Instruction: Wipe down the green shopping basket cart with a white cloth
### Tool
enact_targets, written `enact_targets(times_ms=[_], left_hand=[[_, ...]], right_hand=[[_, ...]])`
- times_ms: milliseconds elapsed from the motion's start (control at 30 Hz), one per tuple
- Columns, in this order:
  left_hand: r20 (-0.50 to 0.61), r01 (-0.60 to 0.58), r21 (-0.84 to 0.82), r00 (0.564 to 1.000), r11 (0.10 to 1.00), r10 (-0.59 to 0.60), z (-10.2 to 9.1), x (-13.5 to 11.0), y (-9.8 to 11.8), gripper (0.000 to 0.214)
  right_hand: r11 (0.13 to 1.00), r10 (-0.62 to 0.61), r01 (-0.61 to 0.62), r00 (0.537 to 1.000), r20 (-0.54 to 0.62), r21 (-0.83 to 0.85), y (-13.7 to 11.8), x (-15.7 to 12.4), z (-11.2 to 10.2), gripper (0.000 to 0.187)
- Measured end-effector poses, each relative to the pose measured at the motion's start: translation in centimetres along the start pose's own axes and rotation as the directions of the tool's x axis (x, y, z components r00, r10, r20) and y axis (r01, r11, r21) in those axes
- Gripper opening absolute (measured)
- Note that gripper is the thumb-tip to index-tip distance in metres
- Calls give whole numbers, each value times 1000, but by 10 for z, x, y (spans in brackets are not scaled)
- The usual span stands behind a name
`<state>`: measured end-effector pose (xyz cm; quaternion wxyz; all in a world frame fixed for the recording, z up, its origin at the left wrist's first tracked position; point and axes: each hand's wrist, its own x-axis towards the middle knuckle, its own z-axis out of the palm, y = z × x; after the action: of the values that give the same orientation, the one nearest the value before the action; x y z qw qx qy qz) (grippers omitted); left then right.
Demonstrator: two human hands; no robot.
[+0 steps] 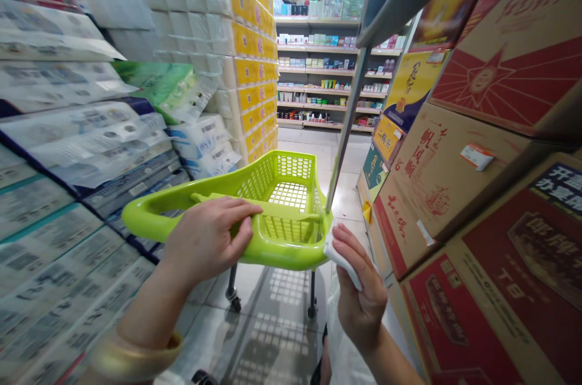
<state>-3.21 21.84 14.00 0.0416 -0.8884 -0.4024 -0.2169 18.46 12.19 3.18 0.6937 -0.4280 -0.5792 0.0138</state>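
Down a supermarket aisle, between stacked liquor cartons and packaged toilet-paper rolls, a lime-green plastic shopping cart stands on wheeled legs on the tiled floor. The left hand lies curled over its handle — a light grip — while the right hand pinches a folded white cloth against the corner rim.

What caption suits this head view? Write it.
Left hand grips the rim of a lime-green plastic wheeled shopping basket; right hand presses a folded white cloth against it.
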Motion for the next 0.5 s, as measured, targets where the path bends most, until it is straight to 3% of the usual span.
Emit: enact_targets(times_ms=[133,267,367,433,500], left_hand=[[16,-30,-10,999,1000,30,0,-1,-6,42],[-30,-30,98,999,995,33,-12,1,1,45],[-110,13,107,994,994,-1,-20,1,23,51],[-50,-34,-21,998,999,33,-19,1,45,49],[35,-70,-119,997,990,75,-15,3,67,46]], right_hand=[[982,190,-189,981,-37,28,6,-2,2,30],[995,96,-97,995,-20,-19,-1,-11,1,35],[997,-30,29,1000,-10,-66,-7,-16,1,39],[997,-32,30,999,-19,-71,-7,-14,2,38],[997,48,-50,998,-35,-58,-6,-11,3,34]])
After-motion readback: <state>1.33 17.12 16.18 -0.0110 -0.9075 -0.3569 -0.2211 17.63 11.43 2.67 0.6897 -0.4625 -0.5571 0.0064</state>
